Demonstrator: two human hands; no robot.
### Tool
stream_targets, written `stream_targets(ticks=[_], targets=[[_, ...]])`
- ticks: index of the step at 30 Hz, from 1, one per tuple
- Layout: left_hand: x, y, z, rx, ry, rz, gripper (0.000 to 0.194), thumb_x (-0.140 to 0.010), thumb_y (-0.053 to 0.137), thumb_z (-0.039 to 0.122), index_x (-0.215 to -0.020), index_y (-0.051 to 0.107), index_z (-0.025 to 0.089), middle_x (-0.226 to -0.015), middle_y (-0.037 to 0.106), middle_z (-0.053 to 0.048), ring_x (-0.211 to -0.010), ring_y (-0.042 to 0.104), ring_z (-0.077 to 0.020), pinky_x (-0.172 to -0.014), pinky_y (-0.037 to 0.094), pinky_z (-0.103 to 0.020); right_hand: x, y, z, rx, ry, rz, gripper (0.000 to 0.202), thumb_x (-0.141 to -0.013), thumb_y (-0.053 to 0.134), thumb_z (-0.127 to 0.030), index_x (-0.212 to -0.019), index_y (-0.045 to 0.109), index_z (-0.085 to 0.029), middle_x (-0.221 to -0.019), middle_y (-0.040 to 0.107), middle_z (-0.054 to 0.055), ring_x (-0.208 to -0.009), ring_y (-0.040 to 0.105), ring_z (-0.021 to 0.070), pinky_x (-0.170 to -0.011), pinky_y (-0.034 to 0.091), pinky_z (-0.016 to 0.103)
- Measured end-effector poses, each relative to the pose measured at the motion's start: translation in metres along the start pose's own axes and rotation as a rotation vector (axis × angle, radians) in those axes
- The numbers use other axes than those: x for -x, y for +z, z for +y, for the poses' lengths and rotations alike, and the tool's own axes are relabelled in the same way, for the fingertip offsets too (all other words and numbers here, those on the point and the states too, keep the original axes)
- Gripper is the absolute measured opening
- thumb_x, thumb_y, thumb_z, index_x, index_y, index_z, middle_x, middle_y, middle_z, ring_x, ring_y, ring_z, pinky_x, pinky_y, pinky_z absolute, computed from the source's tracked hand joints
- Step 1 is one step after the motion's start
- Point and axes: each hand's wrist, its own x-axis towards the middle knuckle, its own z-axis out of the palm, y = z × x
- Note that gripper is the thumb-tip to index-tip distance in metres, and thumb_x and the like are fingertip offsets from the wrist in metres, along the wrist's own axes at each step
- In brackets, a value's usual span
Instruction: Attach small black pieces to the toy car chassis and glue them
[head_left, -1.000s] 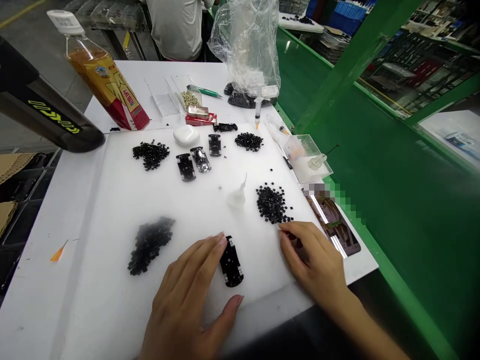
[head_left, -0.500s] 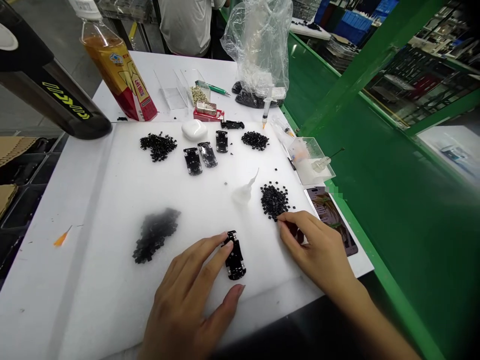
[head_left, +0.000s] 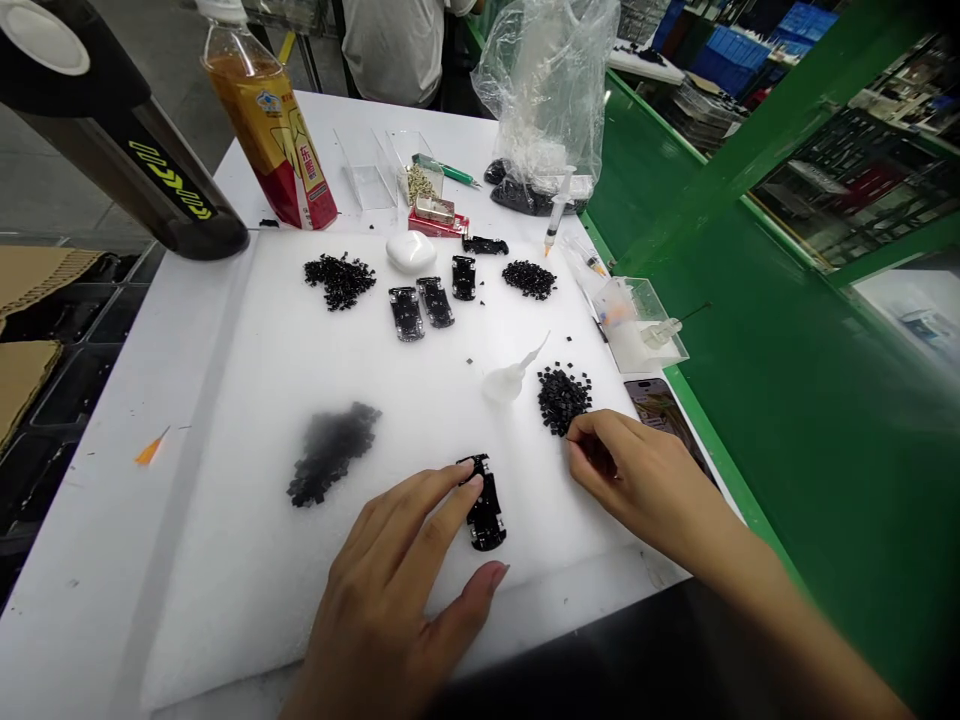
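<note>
Resting on the white foam mat (head_left: 247, 560), the left hand (head_left: 390, 600) lay nearest, its grip spread loose: the fingertips (head_left: 469, 485) touched the left edge of a small black car-shaped chassis (head_left: 485, 503), the thumb lay just below that part, and nothing was clasped. Right of it, the right hand (head_left: 637, 475) had its fingers curled inward, tips pinched close at the near edge of a pile of small black square pieces (head_left: 562, 397); whether a piece sat in that grip could not be told. Beside the right wrist, a phone (head_left: 660, 405) lay partly hidden. Left of the left hand lay a grey-black heap of pieces (head_left: 330, 452). Just beyond the right hand lay a small clear dropper bottle (head_left: 510, 378) on its side. Farther off from both hands sat three more chassis (head_left: 433, 298), two further black piles (head_left: 339, 278), a white pebble-shaped case (head_left: 411, 250), a clear tray (head_left: 637, 322) and a syringe (head_left: 555, 215). At the far end of the surface (head_left: 82, 540) stood a drink bottle (head_left: 270, 125) and a clear plastic bag (head_left: 547, 90).
</note>
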Motion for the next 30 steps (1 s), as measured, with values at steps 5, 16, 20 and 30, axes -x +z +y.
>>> stream_targets(ticks=[5,16,20,30], targets=[[0.002,0.000,0.000,0.015,-0.016,-0.005,0.040,-0.101,0.061,0.020,-0.140,0.057,0.012,-0.141,0.061,-0.009,-0.133,0.055,-0.0199,-0.111,0.048,-0.034,0.010,-0.002,-0.002,-0.150,0.116,0.108,0.004,-0.102,0.055,-0.026,-0.101,0.057,-0.022,-0.080,0.067,-0.001,-0.062,0.064,0.0131,-0.049,0.045,0.022],[0.001,0.001,0.002,0.005,-0.032,0.006,0.041,-0.101,0.062,0.018,-0.141,0.057,0.014,-0.139,0.062,-0.008,-0.131,0.056,-0.0191,-0.114,0.046,-0.033,0.032,0.022,-0.027,-0.178,-0.116,0.114,0.010,-0.104,0.054,-0.015,-0.111,0.059,-0.020,-0.102,0.064,0.008,-0.090,0.065,0.0199,-0.080,0.056,0.034],[0.001,0.002,0.002,0.013,-0.041,0.009,0.040,-0.101,0.062,0.019,-0.140,0.058,0.014,-0.138,0.063,-0.007,-0.131,0.056,-0.0182,-0.113,0.047,-0.032,0.029,0.016,-0.019,-0.212,-0.148,-0.012,0.010,-0.106,0.052,-0.015,-0.112,0.058,-0.021,-0.103,0.063,0.006,-0.090,0.064,0.0181,-0.080,0.055,0.032],[0.002,0.002,0.004,0.100,-0.080,0.039,0.049,-0.100,0.052,0.004,-0.148,0.051,0.012,-0.127,0.069,-0.005,-0.126,0.058,-0.0136,-0.111,0.047,-0.029,0.031,0.009,-0.027,-0.244,-0.288,-0.102,0.013,-0.106,0.050,-0.010,-0.115,0.054,-0.018,-0.105,0.061,0.006,-0.094,0.062,0.0165,-0.083,0.054,0.031]])
